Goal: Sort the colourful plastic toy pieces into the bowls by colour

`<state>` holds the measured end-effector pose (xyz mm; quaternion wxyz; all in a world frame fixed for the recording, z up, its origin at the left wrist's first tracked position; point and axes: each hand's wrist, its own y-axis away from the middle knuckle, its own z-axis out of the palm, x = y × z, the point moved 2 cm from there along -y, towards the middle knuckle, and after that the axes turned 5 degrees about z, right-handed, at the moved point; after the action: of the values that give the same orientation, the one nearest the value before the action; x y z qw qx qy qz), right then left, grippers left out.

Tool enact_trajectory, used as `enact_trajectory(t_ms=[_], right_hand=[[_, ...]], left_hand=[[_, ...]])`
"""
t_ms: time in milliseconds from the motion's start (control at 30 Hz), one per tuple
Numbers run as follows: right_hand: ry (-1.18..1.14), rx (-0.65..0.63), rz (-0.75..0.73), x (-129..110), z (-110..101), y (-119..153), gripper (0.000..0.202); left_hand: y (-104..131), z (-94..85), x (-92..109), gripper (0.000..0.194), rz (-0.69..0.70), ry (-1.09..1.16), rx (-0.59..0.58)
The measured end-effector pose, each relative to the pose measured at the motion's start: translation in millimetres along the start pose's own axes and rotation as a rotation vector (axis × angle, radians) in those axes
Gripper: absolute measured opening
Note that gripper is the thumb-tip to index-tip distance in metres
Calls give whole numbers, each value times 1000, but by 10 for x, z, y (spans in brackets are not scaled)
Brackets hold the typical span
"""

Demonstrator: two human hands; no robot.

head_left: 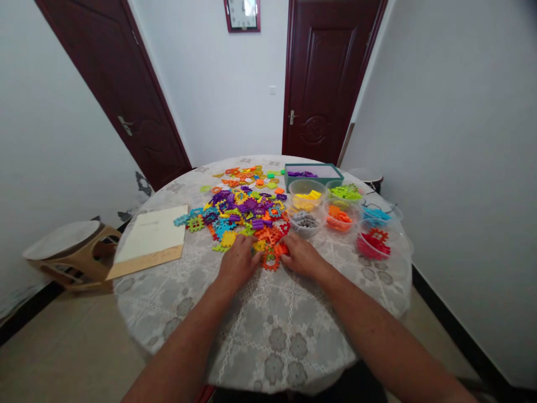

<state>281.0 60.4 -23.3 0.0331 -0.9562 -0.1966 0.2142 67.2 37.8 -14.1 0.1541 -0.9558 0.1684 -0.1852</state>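
Observation:
A heap of colourful plastic pieces [247, 207] in purple, yellow, blue, orange and green lies in the middle of the table. At its near edge, my left hand [240, 258] rests with bent fingers on yellow and green pieces; whether it grips one is hidden. My right hand [300, 254] is at the heap's near right side, its fingers closed on an orange piece [282, 249]. Between the two hands lies an orange ring-shaped piece [271, 264], flat on the cloth.
Clear bowls hold yellow [308, 198], grey [305, 219], orange [338, 217], green [346, 192], blue [376, 214] and red pieces [375, 244]. A green box [314, 180] with purple pieces stands behind. Cardboard and paper [153, 235] lie left on the round table [251, 336].

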Motion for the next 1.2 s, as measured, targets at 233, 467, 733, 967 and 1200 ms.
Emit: enact_trajectory(t_ms=[233,467,733,967,1200], right_hand=[[-44,-14,-6,-2,-29,-1,35],[-78,56,17,75,49,5,30],[-345,149,78,107,40,-43,38],[-426,153,69,9,-48,-28,41],[-437,287,9,-50,-177,-21,44]], left_hand=[[-25,163,-82,26,139,199,182],[48,49,-247,34,-51,256,154],[52,1,-323,36,-198,288,190],[44,-15,-342,36,-222,253,198],[12,-17,-394,36,-212,191,170]])
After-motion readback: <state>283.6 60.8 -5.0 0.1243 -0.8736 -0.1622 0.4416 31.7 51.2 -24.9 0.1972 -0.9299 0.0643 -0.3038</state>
